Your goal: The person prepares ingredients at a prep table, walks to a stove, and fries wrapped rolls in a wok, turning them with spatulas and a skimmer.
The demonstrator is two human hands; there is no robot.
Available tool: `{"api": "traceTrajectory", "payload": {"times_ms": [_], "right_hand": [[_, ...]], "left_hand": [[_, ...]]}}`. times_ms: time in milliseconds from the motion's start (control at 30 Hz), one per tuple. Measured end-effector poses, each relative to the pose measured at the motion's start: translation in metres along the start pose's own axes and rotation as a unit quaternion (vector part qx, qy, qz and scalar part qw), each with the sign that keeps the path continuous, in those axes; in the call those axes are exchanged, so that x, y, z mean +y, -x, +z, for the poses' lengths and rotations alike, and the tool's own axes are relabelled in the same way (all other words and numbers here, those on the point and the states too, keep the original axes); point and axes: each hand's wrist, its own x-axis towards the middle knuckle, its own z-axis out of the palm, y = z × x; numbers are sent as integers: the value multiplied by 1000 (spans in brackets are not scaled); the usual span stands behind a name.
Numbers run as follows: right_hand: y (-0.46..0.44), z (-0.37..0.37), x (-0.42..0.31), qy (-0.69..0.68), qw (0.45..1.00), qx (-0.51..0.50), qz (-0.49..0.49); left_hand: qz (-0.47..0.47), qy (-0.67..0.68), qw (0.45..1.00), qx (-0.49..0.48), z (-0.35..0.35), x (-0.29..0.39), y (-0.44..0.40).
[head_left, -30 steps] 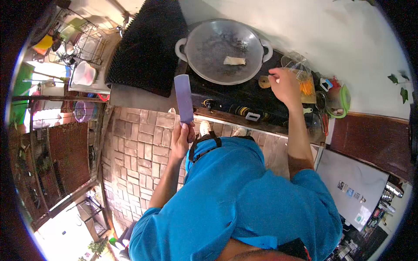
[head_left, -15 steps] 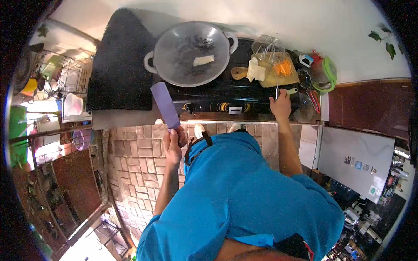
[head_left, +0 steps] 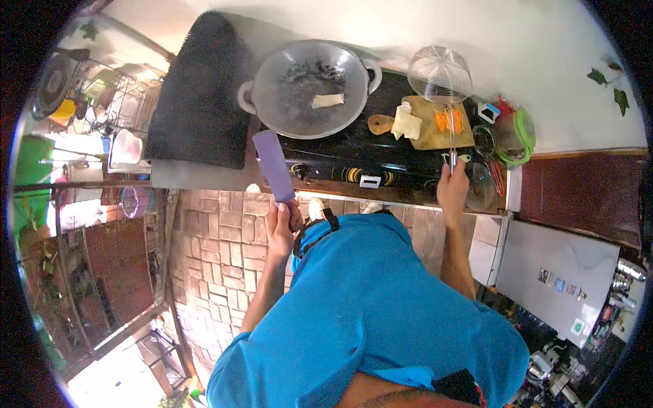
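In my left hand point(head_left: 282, 224) is a purple broad-bladed knife point(head_left: 273, 166), its blade pointing up toward the wok. My right hand point(head_left: 452, 187) is closed round the long handle of a wire skimmer point(head_left: 439, 73), whose basket is raised beyond the cutting board. The wide metal wok point(head_left: 286, 112) stands on the stove and holds one pale rolled wrapper point(head_left: 328, 101). A wooden cutting board point(head_left: 428, 139) carries shredded orange carrot point(head_left: 449, 121) and folded pale wrappers point(head_left: 407, 122). The skimmer's handle passes in front of the carrot.
The black stove point(head_left: 340, 153) has knobs along its front edge. At its right are a green-lidded container point(head_left: 524, 134) and red-handled utensils point(head_left: 496, 178). A black mat point(head_left: 197, 109) lies left of the wok; a wire dish rack point(head_left: 126, 102) stands farther left.
My right hand has lifted the skimmer off the board, and its basket is now higher and to the right. The knife stays in my left hand. The whole view has shifted slightly.
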Motion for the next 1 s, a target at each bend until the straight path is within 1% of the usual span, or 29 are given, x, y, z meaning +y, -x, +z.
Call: {"api": "traceTrajectory", "payload": {"times_ms": [33,100,133,167,200,233,300,433,500,533,600,633,700,833,1000], "right_hand": [[-1,-12,-12,0,1000,-4,-4],[-1,-44,-40,10,988,-13,-152],[-2,-55,-55,11,988,-17,-152],[-4,-65,-72,54,980,-57,-184],[-6,-73,-86,96,967,-95,-215],[-9,-81,-97,96,966,-95,-219],[-14,-92,-117,214,932,-152,-250],[-25,-94,-137,224,919,-145,-289],[-30,-86,-143,231,898,-89,-363],[-33,-80,-144,230,896,-90,-369],[-38,-63,-143,213,915,-157,-303],[-39,-58,-147,214,914,-157,-307],[-37,-47,-157,209,921,-181,-274],[-35,-34,-167,183,925,-185,-275],[-34,-27,-165,123,951,-143,-245]], "left_hand": [[-14,9,1000,14,-2,-1,2],[-33,18,999,30,-3,0,7],[-34,-14,998,49,0,4,7],[-33,-47,996,68,3,8,7],[-20,-47,996,68,4,10,7],[-18,-45,996,70,1,10,6],[9,-40,998,37,-8,10,6],[14,-3,998,54,-19,9,12],[26,17,998,59,-25,6,15],[26,26,997,64,-27,8,18],[33,31,996,76,-29,10,23],[37,35,995,83,-31,10,24],[39,40,995,88,-35,9,27],[44,48,993,96,-43,8,30],[49,37,994,90,-53,11,27]]}}
